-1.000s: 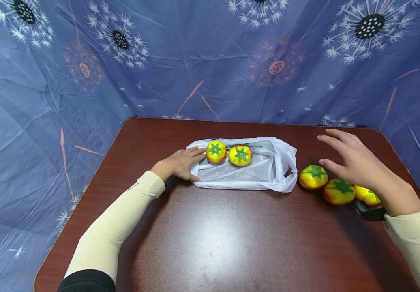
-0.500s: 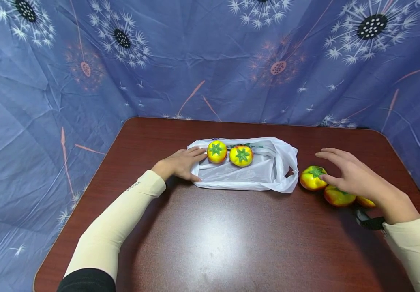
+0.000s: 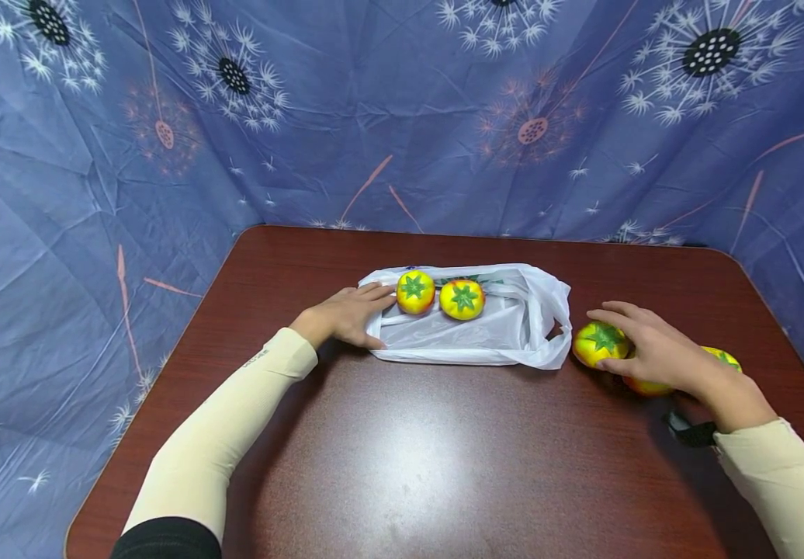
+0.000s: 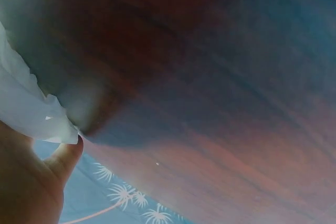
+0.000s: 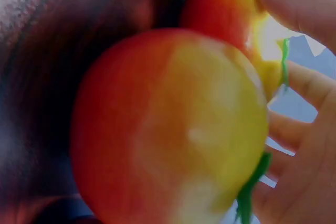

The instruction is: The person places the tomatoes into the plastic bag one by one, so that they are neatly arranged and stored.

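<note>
Five persimmon-like fruits are counted: two persimmons (image 3: 415, 292) lie at the far side of the open white plastic bag (image 3: 458, 338), and three lie outside it, on the table (image 3: 402, 450).

Change noted: the right hand (image 3: 660, 349) has come down and leftward to the nearest loose persimmon (image 3: 596, 339), just beside the bag's right end. Thumb and fingers are parted about that fruit; a firm hold is not shown. The hand now partly covers a second loose persimmon (image 3: 646, 387), while a third loose persimmon (image 3: 723, 357) shows past the wrist.

The left hand (image 3: 342, 314) is unmoved, spread on the bag's left end; whether it pinches the plastic cannot be told. Bag and contents are likewise unmoved.

Assessment: the work appears to stand at taking hold of a third fruit, with bagging incomplete.
</note>
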A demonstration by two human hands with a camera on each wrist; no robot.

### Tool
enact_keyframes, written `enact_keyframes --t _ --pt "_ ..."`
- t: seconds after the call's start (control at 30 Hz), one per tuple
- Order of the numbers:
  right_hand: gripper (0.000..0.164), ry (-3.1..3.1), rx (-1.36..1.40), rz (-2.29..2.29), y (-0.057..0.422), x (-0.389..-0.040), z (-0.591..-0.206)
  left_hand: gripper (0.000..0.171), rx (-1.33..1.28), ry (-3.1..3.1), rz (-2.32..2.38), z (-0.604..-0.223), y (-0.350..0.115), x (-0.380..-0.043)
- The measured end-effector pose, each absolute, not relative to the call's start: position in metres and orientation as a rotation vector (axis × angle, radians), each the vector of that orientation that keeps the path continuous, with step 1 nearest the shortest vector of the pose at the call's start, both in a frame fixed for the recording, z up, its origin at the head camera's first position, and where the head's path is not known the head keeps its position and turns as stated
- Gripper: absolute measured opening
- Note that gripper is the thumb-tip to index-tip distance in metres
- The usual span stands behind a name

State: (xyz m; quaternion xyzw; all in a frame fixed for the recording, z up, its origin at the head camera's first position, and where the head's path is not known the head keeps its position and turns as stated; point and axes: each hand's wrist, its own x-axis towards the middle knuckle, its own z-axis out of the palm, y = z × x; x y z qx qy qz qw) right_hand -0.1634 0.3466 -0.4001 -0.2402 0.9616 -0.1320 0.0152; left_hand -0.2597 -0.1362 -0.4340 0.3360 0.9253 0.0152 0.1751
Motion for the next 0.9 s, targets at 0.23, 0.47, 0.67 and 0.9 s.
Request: enact_keyframes --t 0.23,0.47,0.67,0.9 --pt "0.066 2.957 -0.737 -0.407 0.343 -0.163 -0.403 0.096 0.963 2.631 0.044 -0.433 -0.137 -0.261" --pt "0.064 2.946 -0.736 -0.396 0.34 -0.163 -0.404 0.096 0.962 2.625 0.044 -0.434 -0.137 -0.26" --pt "0.066 2.935 -0.71 -0.368 0.337 -0.164 -0.403 0.095 0.952 2.622 0.047 -0.433 -0.137 -0.258" --pt "0.065 2.91 -0.678 -0.365 0.335 -0.166 -0.401 0.095 0.965 2.617 0.03 -0.431 -0.137 -0.259"
